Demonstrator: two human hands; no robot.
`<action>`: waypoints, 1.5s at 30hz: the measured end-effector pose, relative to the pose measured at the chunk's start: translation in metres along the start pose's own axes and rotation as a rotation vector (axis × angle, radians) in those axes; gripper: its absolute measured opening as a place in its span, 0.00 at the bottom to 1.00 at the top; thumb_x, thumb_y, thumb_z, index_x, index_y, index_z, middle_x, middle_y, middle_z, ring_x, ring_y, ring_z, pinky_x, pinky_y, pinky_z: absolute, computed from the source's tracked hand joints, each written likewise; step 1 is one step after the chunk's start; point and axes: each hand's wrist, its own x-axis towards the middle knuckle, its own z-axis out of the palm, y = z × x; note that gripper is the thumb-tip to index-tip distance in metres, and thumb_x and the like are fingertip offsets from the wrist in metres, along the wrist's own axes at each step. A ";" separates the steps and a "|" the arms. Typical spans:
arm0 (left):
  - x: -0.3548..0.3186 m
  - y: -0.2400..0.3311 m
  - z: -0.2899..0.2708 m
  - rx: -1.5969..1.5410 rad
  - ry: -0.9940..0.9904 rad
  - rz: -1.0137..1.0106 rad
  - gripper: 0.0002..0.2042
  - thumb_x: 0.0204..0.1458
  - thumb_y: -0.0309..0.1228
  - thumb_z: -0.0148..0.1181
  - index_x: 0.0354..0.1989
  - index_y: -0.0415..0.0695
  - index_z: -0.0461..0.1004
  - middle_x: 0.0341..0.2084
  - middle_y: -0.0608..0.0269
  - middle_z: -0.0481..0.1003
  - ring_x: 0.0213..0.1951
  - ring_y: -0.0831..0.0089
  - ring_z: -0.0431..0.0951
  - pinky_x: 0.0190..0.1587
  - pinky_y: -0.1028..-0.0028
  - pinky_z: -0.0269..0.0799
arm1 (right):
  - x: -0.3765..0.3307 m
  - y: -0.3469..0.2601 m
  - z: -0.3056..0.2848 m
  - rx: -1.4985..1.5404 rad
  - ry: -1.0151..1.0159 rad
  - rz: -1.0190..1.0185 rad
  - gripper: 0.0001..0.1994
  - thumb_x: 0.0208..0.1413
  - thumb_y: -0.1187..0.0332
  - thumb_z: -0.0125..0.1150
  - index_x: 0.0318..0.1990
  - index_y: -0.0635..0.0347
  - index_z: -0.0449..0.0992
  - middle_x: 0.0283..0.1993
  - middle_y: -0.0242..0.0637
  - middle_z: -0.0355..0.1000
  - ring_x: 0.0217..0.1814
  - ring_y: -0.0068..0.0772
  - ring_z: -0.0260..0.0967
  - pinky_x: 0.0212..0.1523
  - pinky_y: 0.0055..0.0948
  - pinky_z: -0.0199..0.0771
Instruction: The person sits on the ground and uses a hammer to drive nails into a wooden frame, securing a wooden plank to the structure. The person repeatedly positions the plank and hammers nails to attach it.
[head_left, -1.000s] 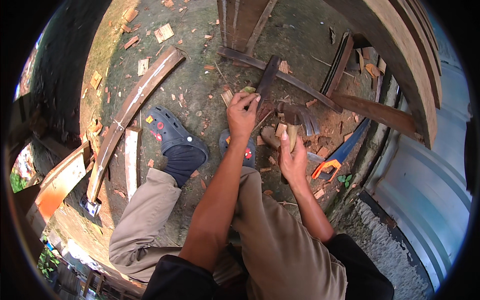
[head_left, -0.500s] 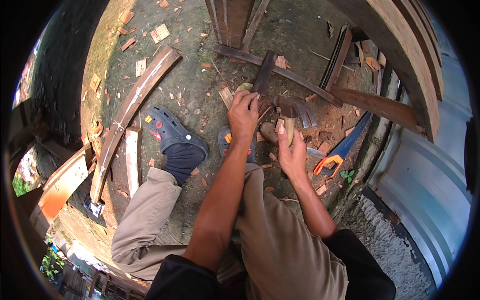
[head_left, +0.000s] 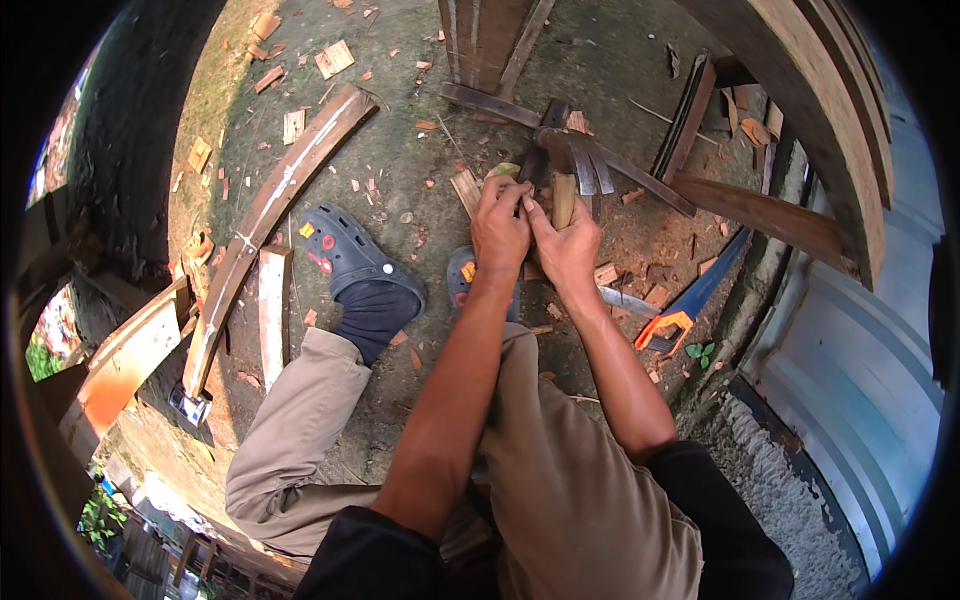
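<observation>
My right hand (head_left: 568, 243) is wrapped round the short wooden handle of a claw hammer (head_left: 564, 195), whose dark head and split claw lie over a crossing of wooden strips. Beside it my left hand (head_left: 500, 228) is closed in a pinch at the near end of a short dark wooden strip (head_left: 532, 168). What its fingertips hold is too small or hidden to make out. The two hands touch at their fingertips. Behind the hammer, the short strip crosses a long thin wooden bar (head_left: 650, 188).
A handsaw (head_left: 707, 283) with an orange handle lies at the right, near a corrugated metal sheet (head_left: 840, 370). A curved wooden beam (head_left: 270, 225) lies left of my clog (head_left: 345, 250). Curved timbers (head_left: 800, 110) rise at the upper right. Wood chips litter the ground.
My right hand and the hammer have moved up and left, against my left hand. The hammer head now covers part of the short dark strip. The whole view has shifted slightly.
</observation>
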 end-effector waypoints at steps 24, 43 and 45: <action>-0.004 0.017 -0.006 -0.195 0.098 -0.227 0.06 0.53 0.24 0.64 0.38 0.38 0.79 0.34 0.59 0.77 0.29 0.67 0.79 0.33 0.68 0.74 | 0.020 0.015 0.002 -0.222 -0.076 -0.225 0.15 0.59 0.65 0.64 0.48 0.67 0.77 0.31 0.59 0.77 0.37 0.57 0.80 0.36 0.44 0.77; 0.001 0.012 0.009 -1.250 -0.128 -1.252 0.16 0.63 0.40 0.54 0.55 0.49 0.75 0.50 0.68 0.78 0.47 0.75 0.75 0.40 0.72 0.64 | 0.020 0.026 0.002 -0.236 -0.054 -0.218 0.13 0.59 0.64 0.65 0.47 0.64 0.78 0.31 0.51 0.79 0.34 0.41 0.81 0.35 0.37 0.77; 0.003 0.009 0.009 -1.260 -0.123 -1.275 0.15 0.63 0.40 0.53 0.54 0.49 0.76 0.49 0.69 0.78 0.45 0.76 0.74 0.40 0.73 0.65 | 0.020 0.025 0.004 -0.235 -0.060 -0.233 0.13 0.59 0.65 0.65 0.46 0.64 0.79 0.31 0.52 0.79 0.34 0.42 0.81 0.35 0.37 0.77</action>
